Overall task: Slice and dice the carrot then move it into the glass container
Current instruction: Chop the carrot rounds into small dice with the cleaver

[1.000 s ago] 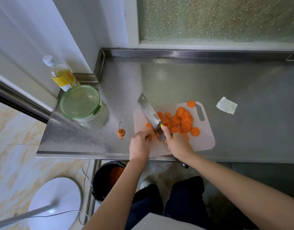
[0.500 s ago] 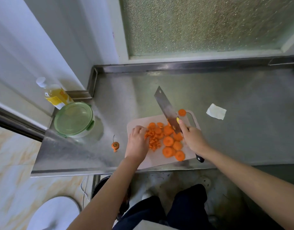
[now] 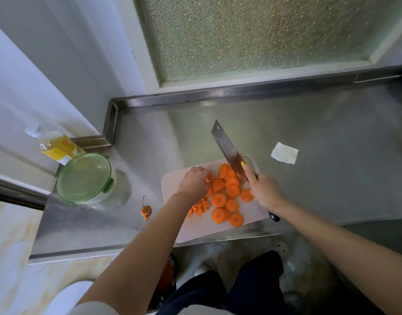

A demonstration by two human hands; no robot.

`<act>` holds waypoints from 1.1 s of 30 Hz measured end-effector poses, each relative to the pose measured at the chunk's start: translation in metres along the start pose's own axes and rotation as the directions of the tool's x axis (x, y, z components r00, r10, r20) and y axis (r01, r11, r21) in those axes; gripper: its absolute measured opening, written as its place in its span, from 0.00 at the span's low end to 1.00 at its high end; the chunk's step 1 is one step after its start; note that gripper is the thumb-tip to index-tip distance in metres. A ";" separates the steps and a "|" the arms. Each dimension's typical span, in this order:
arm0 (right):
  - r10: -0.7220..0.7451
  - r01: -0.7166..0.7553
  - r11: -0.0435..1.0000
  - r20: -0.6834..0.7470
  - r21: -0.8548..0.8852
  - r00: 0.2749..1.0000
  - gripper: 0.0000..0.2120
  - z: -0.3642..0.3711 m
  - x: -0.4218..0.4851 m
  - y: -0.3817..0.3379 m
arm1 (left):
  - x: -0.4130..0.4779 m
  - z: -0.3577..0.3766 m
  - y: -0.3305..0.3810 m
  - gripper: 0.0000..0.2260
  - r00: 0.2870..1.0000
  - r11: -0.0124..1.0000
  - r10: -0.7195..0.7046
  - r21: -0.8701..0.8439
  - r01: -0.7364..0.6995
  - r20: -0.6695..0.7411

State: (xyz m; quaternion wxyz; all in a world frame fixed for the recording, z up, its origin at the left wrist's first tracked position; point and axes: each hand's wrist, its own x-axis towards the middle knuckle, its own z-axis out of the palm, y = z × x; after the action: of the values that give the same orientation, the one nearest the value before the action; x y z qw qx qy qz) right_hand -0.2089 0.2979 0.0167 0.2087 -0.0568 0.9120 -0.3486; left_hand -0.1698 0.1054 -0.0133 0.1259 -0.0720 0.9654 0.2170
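Note:
Round carrot slices (image 3: pixel 227 196) lie in a heap on a pale pink cutting board (image 3: pixel 175 180) near the counter's front edge. A small pile of diced carrot (image 3: pixel 201 206) sits at the heap's left. My left hand (image 3: pixel 193 184) rests with curled fingers on the slices at the heap's left edge. My right hand (image 3: pixel 264 192) grips the black handle of a cleaver (image 3: pixel 226 147), forefinger along the blade; the blade is tilted up over the heap's far side. The glass container (image 3: pixel 91 178), closed with a green lid, stands at the counter's left end.
A carrot top (image 3: pixel 146 210) lies on the steel counter (image 3: pixel 309 189) between container and board. A yellow bottle (image 3: pixel 57 146) stands behind the container. A folded white tissue (image 3: pixel 284 153) lies to the right of the board. A bin (image 3: pixel 166 278) sits below the counter edge.
The cleaver has moved from the board's left part to the far right side of the heap. My left hand has shifted onto the slices at the heap's left edge. The camera has tilted.

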 end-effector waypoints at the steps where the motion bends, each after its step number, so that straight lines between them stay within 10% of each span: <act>1: -0.003 0.003 1.000 0.005 -0.002 1.000 0.31 0.000 0.001 0.000 | 0.002 0.000 0.001 0.15 1.000 1.000 -0.003 0.004 0.003 0.012; 16: -0.002 0.002 0.999 0.017 0.039 1.000 0.30 0.002 0.006 0.007 | 0.015 -0.002 0.004 0.12 0.997 0.998 -0.016 0.064 0.011 0.078; 25: -0.016 0.014 0.998 0.032 0.061 0.999 0.30 0.001 0.001 0.011 | 0.010 0.001 0.015 0.10 0.976 0.997 0.021 -0.068 -0.036 -0.215; 33: -0.021 0.020 0.997 0.014 0.074 1.000 0.30 -0.002 0.000 0.014 | 0.003 0.011 0.009 0.11 0.962 0.960 0.271 0.069 -0.272 0.022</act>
State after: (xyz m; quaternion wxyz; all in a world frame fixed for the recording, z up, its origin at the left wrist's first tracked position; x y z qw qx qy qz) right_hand -0.2096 0.3096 0.0092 0.2141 -0.0608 0.8962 -0.3838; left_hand -0.1724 0.1179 -0.0197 0.1036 0.0669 0.9724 0.1979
